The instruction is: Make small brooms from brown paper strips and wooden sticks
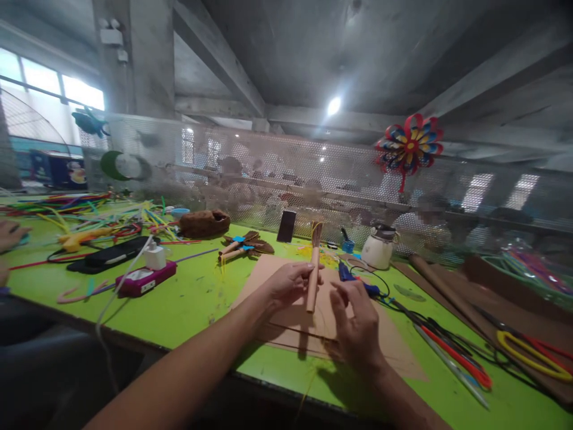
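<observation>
My left hand (290, 283) has its thumb and fingers closed round a brown paper tube (312, 292), held nearly upright above the work sheets. Fibrous brown material with a yellow strand shows at the tube's top end. To the right of the tube, my right hand (358, 319) is raised with thumb and fingers bent but apart, and nothing shows between them. Beneath both hands lie sheets of brown cardboard (394, 349). A blue glue gun (351, 273) rests just beyond my right hand. Thin yellow strands hang at the table's front edge.
On the green table (192, 316), a purple power strip (147, 279) and finished tube bundles (244, 245) lie left. A phone (286, 226) and a white kettle (378, 246) stand behind. Scissors (532, 352) are at right. Another person's hand (11, 236) shows far left.
</observation>
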Demonstrator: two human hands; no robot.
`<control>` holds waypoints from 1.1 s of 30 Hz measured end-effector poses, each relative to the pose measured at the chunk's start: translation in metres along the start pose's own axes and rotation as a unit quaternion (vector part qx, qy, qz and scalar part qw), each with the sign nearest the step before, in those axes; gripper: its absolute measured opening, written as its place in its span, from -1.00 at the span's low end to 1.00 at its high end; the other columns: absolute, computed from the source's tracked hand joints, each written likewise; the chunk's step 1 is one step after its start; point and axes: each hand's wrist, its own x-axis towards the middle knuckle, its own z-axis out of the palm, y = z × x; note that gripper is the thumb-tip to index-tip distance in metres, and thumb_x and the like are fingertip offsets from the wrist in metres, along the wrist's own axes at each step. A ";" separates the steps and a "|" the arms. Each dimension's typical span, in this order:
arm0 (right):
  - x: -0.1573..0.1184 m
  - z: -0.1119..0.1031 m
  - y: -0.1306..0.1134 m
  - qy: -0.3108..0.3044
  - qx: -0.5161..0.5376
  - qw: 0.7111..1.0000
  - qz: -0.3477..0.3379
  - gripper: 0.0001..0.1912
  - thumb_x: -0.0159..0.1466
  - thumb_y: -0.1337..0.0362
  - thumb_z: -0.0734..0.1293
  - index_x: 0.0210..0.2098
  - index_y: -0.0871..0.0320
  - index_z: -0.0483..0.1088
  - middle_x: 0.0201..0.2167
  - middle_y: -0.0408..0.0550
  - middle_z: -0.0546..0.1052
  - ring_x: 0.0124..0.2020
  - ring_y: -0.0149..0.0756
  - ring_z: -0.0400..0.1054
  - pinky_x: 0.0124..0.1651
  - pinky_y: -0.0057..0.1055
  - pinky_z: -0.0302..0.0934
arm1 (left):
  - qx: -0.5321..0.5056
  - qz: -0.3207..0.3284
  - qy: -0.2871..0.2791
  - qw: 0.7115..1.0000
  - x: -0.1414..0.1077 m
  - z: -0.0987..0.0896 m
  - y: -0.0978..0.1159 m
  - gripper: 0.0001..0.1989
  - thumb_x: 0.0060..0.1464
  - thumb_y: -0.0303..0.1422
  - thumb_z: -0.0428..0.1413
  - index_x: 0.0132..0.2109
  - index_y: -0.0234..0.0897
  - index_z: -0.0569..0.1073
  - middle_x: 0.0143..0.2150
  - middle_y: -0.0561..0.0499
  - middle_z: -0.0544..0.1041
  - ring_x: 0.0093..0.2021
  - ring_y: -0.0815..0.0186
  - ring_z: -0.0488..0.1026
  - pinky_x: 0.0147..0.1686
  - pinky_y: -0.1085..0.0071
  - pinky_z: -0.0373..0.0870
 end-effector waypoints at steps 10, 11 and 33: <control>0.014 -0.004 0.041 -0.005 0.244 0.918 0.314 -0.49 0.17 -0.12 0.23 -0.49 0.23 0.45 -0.57 -0.07 0.41 -0.52 -0.33 0.23 -0.43 -0.37 0.15 | 0.032 -0.013 -0.095 0.995 -0.005 0.011 -0.008 -0.77 0.05 -0.36 0.13 -0.18 -0.45 0.50 -0.37 -0.11 0.50 -0.34 0.34 0.43 -0.22 0.39 0.35; 0.014 -0.004 0.041 -0.019 0.258 0.914 0.314 -0.50 0.17 -0.12 0.22 -0.47 0.23 0.45 -0.56 -0.06 0.42 -0.51 -0.33 0.24 -0.41 -0.37 0.16 | 0.041 -0.017 -0.105 0.994 -0.005 0.012 -0.009 -0.77 0.04 -0.37 0.13 -0.18 -0.45 0.50 -0.36 -0.11 0.50 -0.34 0.34 0.43 -0.22 0.39 0.35; 0.017 -0.009 0.034 -0.089 0.419 0.832 0.353 -0.53 0.16 -0.12 0.24 -0.43 0.19 0.47 -0.41 0.01 0.55 -0.40 -0.25 0.40 -0.28 -0.29 0.28 | 0.023 -0.124 -0.217 0.968 -0.007 0.013 -0.019 -0.77 0.06 -0.43 0.13 -0.10 -0.41 0.39 -0.34 -0.08 0.48 -0.37 0.30 0.49 -0.29 0.32 0.41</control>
